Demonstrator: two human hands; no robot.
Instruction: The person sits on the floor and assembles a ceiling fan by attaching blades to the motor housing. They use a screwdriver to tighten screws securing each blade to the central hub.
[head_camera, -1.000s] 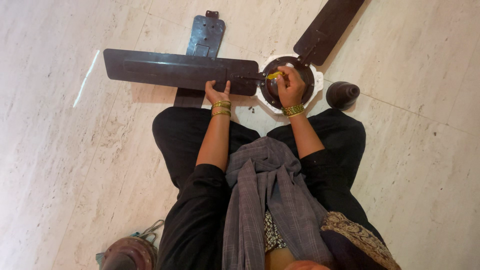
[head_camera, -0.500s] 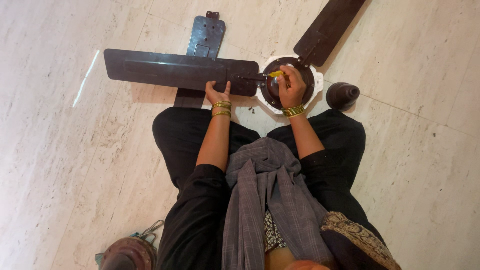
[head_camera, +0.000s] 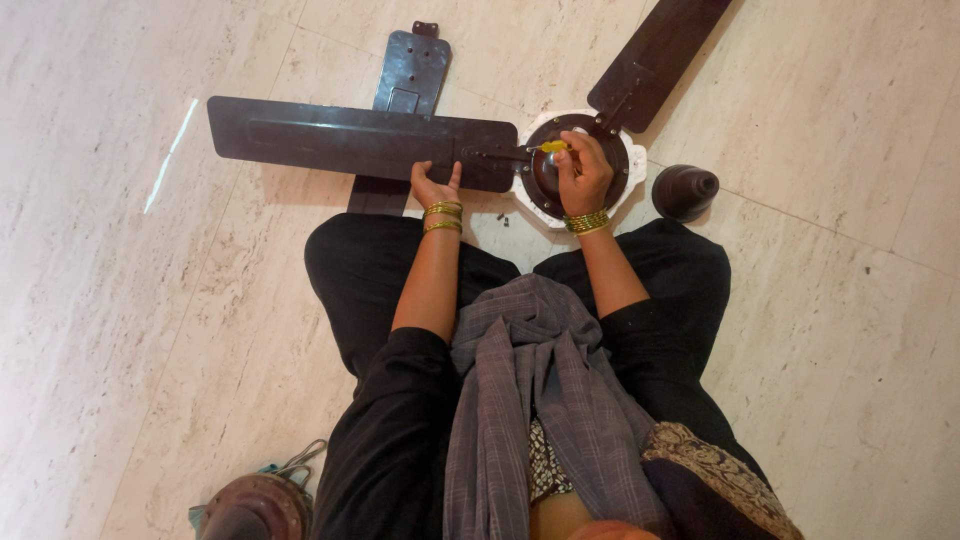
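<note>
Yellow-handled screwdriver (head_camera: 553, 147) within right hand's (head_camera: 583, 177) fingers (head_camera: 572, 160)

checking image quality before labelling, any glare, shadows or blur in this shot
Head view: a bright glare streak on the pale floor at left; a soft shadow beneath the long fan blade; the right hand and yellow-handled tool look sharp; wide-angle bending towards the edges.
</note>
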